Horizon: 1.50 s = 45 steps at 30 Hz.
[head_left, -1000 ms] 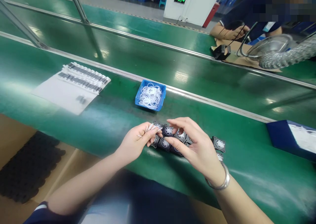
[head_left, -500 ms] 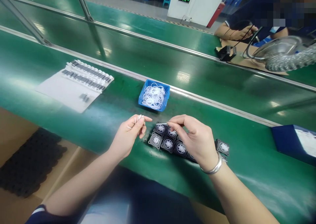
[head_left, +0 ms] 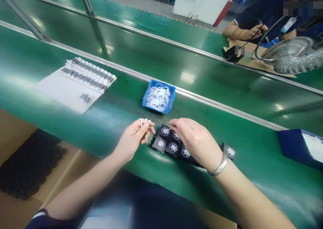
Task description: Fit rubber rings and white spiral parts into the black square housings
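My left hand [head_left: 132, 138] is closed in a pinch around several thin white rings [head_left: 145, 122], which stick up between thumb and fingers. My right hand [head_left: 198, 138], a silver bangle on its wrist, is bent over a block of small black square fans [head_left: 173, 147] with white spiral blades. Its fingers pinch near the back left fan [head_left: 165, 131], and a sliver of a white ring shows at the fingertips. Part of the fan block is hidden beneath this hand. Beyond both hands stands a blue bin [head_left: 172, 102] heaped with white rings [head_left: 158, 97].
A white sheet [head_left: 60, 89] with rows of grey and white pieces lies at left. One fan [head_left: 229, 151] sits right of my wrist, and a dark blue box [head_left: 297, 148] stands farther right. A metal rail [head_left: 202, 99] runs behind. Across it, a person's hand [head_left: 252, 33] works.
My right hand has turned palm-down and its fingertips have tipped over the back left fan, so the ring it held shows less. My left hand has barely moved.
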### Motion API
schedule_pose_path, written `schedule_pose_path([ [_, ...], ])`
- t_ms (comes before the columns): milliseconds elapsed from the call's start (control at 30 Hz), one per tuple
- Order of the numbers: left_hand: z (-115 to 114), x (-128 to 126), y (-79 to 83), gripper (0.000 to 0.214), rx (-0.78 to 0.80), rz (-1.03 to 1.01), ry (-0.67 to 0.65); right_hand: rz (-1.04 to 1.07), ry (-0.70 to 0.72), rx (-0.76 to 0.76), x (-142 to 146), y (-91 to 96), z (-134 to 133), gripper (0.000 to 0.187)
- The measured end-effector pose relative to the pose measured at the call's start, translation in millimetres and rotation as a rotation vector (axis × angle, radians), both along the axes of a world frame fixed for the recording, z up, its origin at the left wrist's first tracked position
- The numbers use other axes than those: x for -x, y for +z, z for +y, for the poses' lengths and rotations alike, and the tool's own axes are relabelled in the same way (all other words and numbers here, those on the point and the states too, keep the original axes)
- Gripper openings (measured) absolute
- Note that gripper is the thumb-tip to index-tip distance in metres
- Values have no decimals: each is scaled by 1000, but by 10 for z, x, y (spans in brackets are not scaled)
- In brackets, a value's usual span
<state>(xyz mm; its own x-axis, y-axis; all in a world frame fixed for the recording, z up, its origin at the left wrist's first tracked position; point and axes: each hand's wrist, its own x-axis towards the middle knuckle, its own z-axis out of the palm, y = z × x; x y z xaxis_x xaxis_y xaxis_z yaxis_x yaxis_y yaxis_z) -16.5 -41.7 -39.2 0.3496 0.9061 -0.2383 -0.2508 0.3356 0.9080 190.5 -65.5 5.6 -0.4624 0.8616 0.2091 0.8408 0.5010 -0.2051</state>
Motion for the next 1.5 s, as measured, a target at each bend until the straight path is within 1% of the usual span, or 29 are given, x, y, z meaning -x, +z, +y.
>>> schedule_pose_path([
  [167,-3,16,-38,23,11,19,10,-16,53,3,23,46,14,20],
  [333,-11,17,-47,24,-13,23,-38,-50,75,-17,43,77,30,18],
  [500,-25,12,-43,25,-37,56,-80,-108,90,-24,99,12,62,13],
  [600,-35,15,-45,26,-83,98,-104,-186,90,-61,126,-21,97,16],
  [667,-46,19,-43,29,-114,129,-122,-203,40,-139,114,18,114,22],
  [700,-55,21,-39,30,-127,142,-130,-175,-20,-197,99,59,117,24],
  [767,-75,23,-27,32,-149,157,-154,-34,-158,-280,66,161,108,26],
  [800,-86,23,-19,32,-163,158,-172,62,-195,-267,56,208,96,25],
  [833,-96,21,-10,31,-183,161,-194,160,-193,-203,56,241,80,24],
  [900,-115,15,7,31,-241,181,-233,331,-106,25,87,251,43,26],
  [933,-124,11,14,32,-277,199,-248,401,-61,132,116,228,25,26],
  [967,-132,9,20,33,-313,217,-262,460,-37,208,151,192,9,22],
  [1033,-150,6,28,36,-366,241,-284,548,-45,260,221,109,-12,11],
  [1133,-179,5,34,36,-390,249,-291,588,-63,242,275,53,-20,14],
  [1200,-185,6,32,35,-376,249,-266,584,-81,200,259,77,-25,14],
  [1267,-165,14,18,32,-323,234,-202,580,-140,133,208,124,-42,13],
  [1333,-110,37,-9,28,-224,175,-84,553,-197,95,143,157,-78,9],
  [1367,-73,56,-26,26,-160,127,-13,524,-202,100,114,160,-103,7],
  [1433,10,105,-58,23,-23,20,118,448,-159,133,76,137,-159,8],
  [1500,80,155,-79,24,107,-63,188,388,-98,144,74,88,-211,11],
])
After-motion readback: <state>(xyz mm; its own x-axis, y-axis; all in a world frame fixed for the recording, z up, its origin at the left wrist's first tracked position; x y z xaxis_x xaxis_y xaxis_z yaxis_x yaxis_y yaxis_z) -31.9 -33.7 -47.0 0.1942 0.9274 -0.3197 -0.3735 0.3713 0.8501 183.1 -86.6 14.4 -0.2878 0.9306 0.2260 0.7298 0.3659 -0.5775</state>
